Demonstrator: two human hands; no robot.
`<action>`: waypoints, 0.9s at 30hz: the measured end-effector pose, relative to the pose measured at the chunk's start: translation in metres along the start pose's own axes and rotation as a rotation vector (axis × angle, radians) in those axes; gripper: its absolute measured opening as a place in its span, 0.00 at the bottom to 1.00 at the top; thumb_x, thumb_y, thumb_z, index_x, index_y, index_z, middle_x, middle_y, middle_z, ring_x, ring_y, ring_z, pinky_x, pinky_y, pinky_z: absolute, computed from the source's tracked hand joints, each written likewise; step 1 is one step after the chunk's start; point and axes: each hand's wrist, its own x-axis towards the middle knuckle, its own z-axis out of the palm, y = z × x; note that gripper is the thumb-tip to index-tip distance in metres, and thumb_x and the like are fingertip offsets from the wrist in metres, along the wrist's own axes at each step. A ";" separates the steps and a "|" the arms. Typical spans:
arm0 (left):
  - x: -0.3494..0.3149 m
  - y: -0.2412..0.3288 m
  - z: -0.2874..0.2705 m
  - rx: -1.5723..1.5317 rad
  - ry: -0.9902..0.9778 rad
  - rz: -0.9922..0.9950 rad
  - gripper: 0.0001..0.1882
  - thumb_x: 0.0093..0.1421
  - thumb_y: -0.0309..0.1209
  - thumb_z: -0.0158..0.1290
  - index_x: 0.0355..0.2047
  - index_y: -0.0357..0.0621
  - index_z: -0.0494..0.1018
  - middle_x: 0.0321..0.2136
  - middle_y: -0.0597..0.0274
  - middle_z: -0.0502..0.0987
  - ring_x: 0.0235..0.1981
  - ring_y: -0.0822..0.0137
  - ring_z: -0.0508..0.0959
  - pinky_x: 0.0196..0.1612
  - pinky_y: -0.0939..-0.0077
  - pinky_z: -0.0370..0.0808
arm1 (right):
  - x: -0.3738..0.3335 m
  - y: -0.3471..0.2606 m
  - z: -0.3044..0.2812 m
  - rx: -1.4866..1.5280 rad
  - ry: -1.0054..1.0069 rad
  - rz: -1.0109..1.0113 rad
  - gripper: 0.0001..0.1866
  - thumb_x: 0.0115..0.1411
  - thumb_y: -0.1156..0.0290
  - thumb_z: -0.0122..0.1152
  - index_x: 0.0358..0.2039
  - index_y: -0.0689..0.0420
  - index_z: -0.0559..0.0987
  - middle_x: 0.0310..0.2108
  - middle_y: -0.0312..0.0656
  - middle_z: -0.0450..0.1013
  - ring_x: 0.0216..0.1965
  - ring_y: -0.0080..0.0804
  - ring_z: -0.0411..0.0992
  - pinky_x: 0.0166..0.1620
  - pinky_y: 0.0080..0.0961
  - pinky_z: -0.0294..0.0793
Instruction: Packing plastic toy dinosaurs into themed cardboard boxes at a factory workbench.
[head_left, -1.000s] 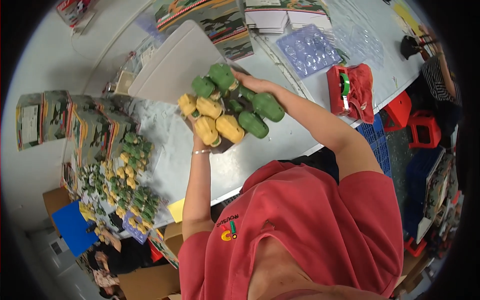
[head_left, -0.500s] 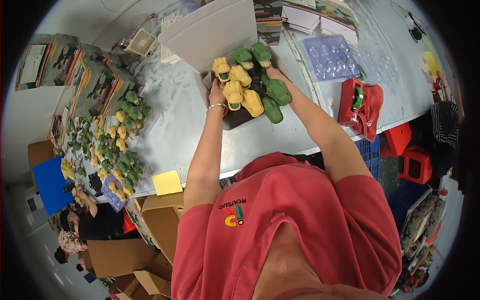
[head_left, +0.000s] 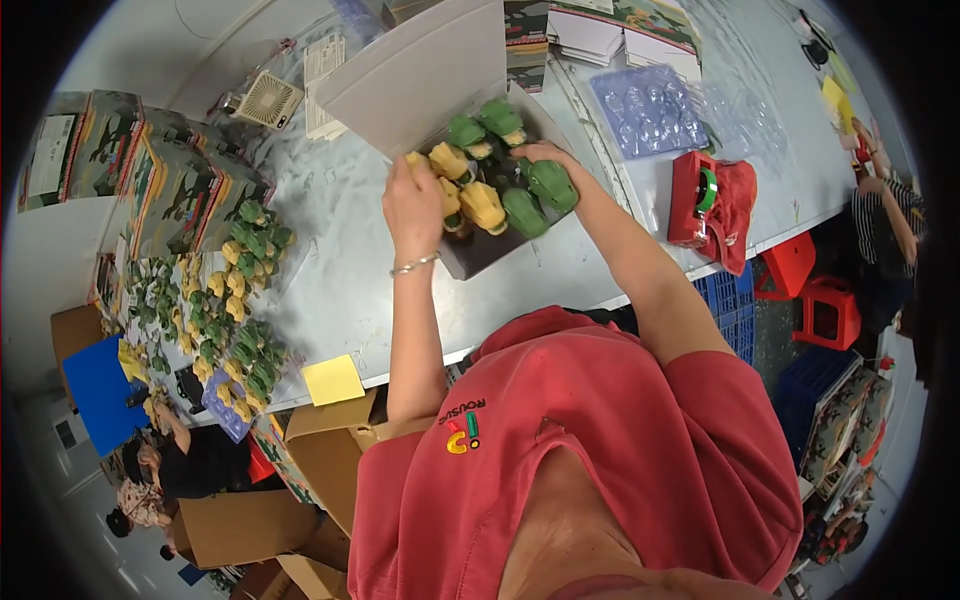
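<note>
An open box [head_left: 480,262] with its white lid [head_left: 420,75] raised stands in front of me on the table. Inside lie several dinosaur toys with large heads: yellow ones [head_left: 484,206] at the left, green ones [head_left: 549,184] at the right and back. My left hand [head_left: 412,205] is curled over a yellow dinosaur toy at the box's left wall, its fingertips partly hidden. At the right wall, my right hand [head_left: 548,155] reaches in with fingers stretched between the back and front green toys; they touch the toys, and nothing shows in its grasp.
Many yellow and green toys [head_left: 240,260] crowd the table's left side below stacked camouflage-patterned boxes [head_left: 165,180]. A small fan [head_left: 270,98] stands behind. Right of the box are clear plastic trays [head_left: 645,110] and a red tape dispenser [head_left: 690,200]. Co-workers sit at both sides.
My left hand has risen from the box's left side onto the yellow toys. My right fingers reach further inward. The toys sit lower in the box and have shifted slightly.
</note>
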 end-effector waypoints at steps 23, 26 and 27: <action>-0.014 -0.011 0.099 0.546 -0.024 0.444 0.36 0.50 0.62 0.43 0.53 0.53 0.64 0.59 0.62 0.56 0.60 0.45 0.48 0.51 0.34 0.43 | -0.034 -0.006 0.046 -1.718 0.407 -0.747 0.30 0.54 0.71 0.52 0.57 0.62 0.56 0.59 0.57 0.49 0.58 0.54 0.52 0.58 0.38 0.57; -0.019 0.004 0.077 0.707 -0.162 0.505 0.42 0.45 0.67 0.45 0.54 0.55 0.62 0.59 0.67 0.56 0.60 0.50 0.51 0.49 0.40 0.51 | -0.030 -0.003 0.043 -1.709 0.244 -0.749 0.32 0.54 0.74 0.51 0.58 0.63 0.52 0.59 0.58 0.47 0.59 0.55 0.50 0.59 0.38 0.55; -0.012 0.003 0.076 0.710 -0.156 0.498 0.42 0.45 0.67 0.45 0.54 0.55 0.62 0.59 0.67 0.56 0.60 0.50 0.51 0.49 0.40 0.51 | -0.031 -0.006 0.043 -1.708 0.235 -0.754 0.32 0.54 0.74 0.51 0.58 0.63 0.52 0.59 0.58 0.47 0.59 0.55 0.50 0.59 0.38 0.55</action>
